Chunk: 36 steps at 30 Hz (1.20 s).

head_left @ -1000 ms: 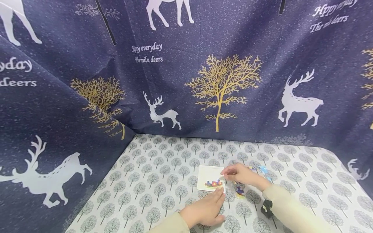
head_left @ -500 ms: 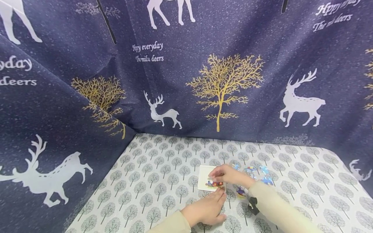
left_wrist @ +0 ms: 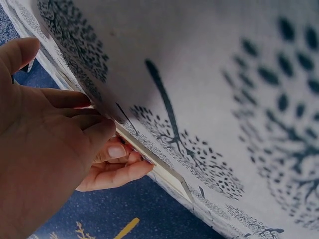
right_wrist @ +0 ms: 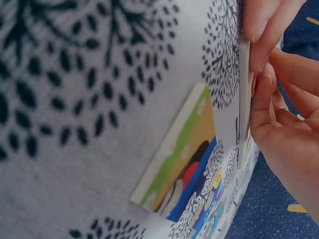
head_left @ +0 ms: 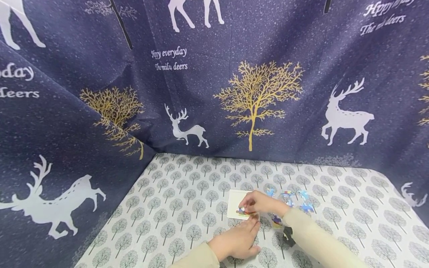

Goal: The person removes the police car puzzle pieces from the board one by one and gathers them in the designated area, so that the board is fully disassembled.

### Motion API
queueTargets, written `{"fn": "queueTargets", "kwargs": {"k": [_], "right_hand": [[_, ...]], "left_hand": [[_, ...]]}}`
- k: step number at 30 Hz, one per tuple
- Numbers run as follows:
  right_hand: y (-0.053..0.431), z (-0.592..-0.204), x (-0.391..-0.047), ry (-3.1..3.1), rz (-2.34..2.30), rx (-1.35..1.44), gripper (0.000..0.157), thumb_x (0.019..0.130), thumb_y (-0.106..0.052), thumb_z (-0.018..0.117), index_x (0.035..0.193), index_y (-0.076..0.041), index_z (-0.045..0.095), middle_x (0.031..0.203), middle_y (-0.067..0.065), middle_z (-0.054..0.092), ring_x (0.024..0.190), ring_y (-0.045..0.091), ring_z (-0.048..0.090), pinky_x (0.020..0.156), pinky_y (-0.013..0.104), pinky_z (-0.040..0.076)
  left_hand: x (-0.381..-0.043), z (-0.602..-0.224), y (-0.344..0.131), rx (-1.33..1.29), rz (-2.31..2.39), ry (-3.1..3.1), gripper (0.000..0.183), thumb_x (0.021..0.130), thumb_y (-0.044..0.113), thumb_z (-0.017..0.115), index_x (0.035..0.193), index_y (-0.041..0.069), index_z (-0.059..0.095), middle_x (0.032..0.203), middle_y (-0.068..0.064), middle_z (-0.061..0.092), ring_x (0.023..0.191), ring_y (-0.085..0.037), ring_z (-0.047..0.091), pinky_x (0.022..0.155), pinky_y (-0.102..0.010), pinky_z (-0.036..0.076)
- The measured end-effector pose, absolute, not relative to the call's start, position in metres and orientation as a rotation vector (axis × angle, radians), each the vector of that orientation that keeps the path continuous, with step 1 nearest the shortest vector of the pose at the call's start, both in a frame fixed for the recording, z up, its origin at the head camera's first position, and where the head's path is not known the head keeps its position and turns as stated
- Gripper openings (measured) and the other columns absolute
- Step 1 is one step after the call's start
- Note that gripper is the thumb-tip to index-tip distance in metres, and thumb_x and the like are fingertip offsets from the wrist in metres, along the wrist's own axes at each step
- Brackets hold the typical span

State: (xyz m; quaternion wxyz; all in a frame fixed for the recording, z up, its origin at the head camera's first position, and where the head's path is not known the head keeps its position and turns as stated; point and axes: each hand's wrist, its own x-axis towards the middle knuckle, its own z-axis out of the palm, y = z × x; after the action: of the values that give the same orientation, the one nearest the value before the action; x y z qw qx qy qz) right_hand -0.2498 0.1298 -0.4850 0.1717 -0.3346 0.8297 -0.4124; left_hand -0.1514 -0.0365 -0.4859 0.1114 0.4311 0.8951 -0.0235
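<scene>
A white puzzle tray (head_left: pixel 235 199) lies on the tablecloth, with colourful jigsaw pieces (head_left: pixel 241 212) along its near edge. My left hand (head_left: pixel 236 240) rests on the cloth, its fairly straight fingers touching the tray's near right corner. Over the tray, my right hand (head_left: pixel 256 203) has its thumb and curled fingers down at a jigsaw piece, mostly hidden under them. In the right wrist view a little red and yellow shows beside these fingers (right_wrist: pixel 261 102). The left wrist view shows both hands meeting at the tray's edge (left_wrist: pixel 167 174).
Right of the tray lies a loose jigsaw piece (head_left: pixel 276 222) with green, yellow and blue print. Several mostly blue pieces (head_left: pixel 305 206) are scattered farther back right. A tree-patterned cloth (head_left: pixel 181 219) covers the table, and a dark blue deer-print curtain (head_left: pixel 207 93) hangs behind.
My right hand has moved left from the tray's right edge to over the jigsaw pieces, then lowered its fingertips onto them. My left hand has stayed at the near corner.
</scene>
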Motion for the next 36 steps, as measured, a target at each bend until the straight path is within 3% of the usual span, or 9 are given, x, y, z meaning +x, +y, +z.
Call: {"fn": "queueTargets", "kwargs": {"k": [14, 24, 36], "right_hand": [[0.131, -0.489, -0.251, 2.319, -1.232, -0.955, 0.026, 0.081, 0.01, 0.058, 0.102, 0.0, 0.069, 0.082, 0.005, 0.067, 0.073, 0.01, 0.061, 0.068, 0.023, 0.053], [0.13, -0.483, -0.248, 2.243, -1.316, -0.932, 0.024, 0.082, 0.013, 0.057, 0.102, 0.007, 0.068, 0.081, 0.014, 0.068, 0.068, 0.015, 0.061, 0.061, 0.025, 0.055], [0.132, -0.475, -0.248, 2.311, -1.313, -0.896, 0.023, 0.084, 0.009, 0.059, 0.104, 0.002, 0.069, 0.084, 0.01, 0.069, 0.072, 0.021, 0.065, 0.067, 0.031, 0.058]], "left_hand": [[-0.15, -0.482, -0.036, 1.233, -0.054, 2.609, 0.072, 0.099, 0.051, 0.04, 0.151, 0.003, 0.027, 0.16, -0.013, 0.014, 0.147, -0.019, 0.012, 0.115, -0.028, 0.023], [-0.15, -0.481, -0.036, 1.236, -0.04, 2.61, 0.071, 0.099, 0.05, 0.041, 0.15, 0.002, 0.028, 0.159, -0.013, 0.016, 0.146, -0.02, 0.013, 0.115, -0.028, 0.023], [-0.15, -0.482, -0.035, 1.256, -0.04, 2.622, 0.071, 0.099, 0.048, 0.044, 0.149, 0.001, 0.03, 0.158, -0.015, 0.019, 0.146, -0.021, 0.015, 0.114, -0.027, 0.025]]}}
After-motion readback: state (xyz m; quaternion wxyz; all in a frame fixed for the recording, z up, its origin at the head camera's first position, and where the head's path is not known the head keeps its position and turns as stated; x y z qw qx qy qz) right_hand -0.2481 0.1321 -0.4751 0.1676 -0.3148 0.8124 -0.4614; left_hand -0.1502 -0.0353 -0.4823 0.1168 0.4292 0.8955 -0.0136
